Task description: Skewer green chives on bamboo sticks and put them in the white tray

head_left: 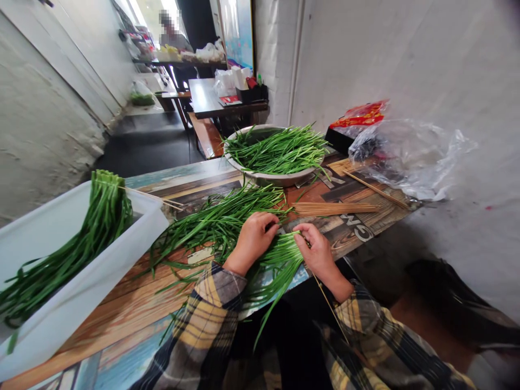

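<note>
In the middle of the head view my left hand (257, 239) is curled over a bunch of garlic chives (280, 254), thumb and forefinger pinched; the exact grip is partly hidden. My right hand (320, 259) pinches a thin bamboo skewer (328, 303) at the pale stem ends of that bunch, and the skewer slants down past my right wrist. The leaves hang over the table edge toward me. Beyond my left hand lies a loose pile of chives (219, 219). A sheaf of bare skewers (335, 208) lies just past my right hand.
A white plastic tub (81, 292) at left holds skewered chives (105, 211). A metal basin (276, 180) heaped with chives stands behind the pile. Clear plastic bags (410, 157) lie by the right wall. Another person (173, 38) is at a far table.
</note>
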A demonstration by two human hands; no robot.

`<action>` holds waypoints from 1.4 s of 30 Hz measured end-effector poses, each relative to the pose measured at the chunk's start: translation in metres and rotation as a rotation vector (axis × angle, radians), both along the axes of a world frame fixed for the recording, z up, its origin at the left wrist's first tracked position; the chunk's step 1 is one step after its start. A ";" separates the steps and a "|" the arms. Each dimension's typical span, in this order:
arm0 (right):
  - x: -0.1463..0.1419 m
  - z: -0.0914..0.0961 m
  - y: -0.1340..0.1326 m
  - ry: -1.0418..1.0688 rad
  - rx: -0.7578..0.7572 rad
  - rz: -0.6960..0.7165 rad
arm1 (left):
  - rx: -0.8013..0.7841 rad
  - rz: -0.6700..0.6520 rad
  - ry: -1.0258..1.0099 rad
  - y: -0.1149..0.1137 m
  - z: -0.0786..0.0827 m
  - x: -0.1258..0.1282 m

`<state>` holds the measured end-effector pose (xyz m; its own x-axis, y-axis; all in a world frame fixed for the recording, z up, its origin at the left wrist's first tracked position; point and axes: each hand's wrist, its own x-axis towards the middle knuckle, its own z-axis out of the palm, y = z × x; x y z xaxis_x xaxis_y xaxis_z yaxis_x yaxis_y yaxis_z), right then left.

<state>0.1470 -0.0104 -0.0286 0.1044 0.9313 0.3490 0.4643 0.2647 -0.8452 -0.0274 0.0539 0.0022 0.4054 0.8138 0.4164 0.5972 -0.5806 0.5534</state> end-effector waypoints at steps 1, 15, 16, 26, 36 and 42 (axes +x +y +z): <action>0.000 0.000 0.000 0.002 -0.003 0.001 | -0.025 -0.022 -0.025 -0.001 -0.001 0.003; 0.001 -0.001 0.000 0.036 -0.019 0.014 | -0.170 -0.118 -0.111 -0.007 0.001 0.010; 0.000 -0.001 0.000 0.033 -0.021 0.010 | -0.169 -0.120 -0.102 -0.007 0.000 0.010; 0.000 -0.001 0.000 0.036 -0.026 0.021 | 0.135 0.451 0.393 0.007 0.008 -0.017; 0.000 -0.003 0.000 0.023 -0.018 0.028 | 0.242 0.186 0.450 0.007 0.006 -0.012; 0.000 -0.001 0.001 0.033 -0.023 0.029 | 0.267 0.151 0.366 0.004 0.009 -0.008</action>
<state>0.1465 -0.0099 -0.0298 0.0887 0.9417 0.3245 0.4281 0.2581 -0.8661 -0.0355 0.0579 0.0109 0.4498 0.7587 0.4711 0.8135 -0.5658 0.1345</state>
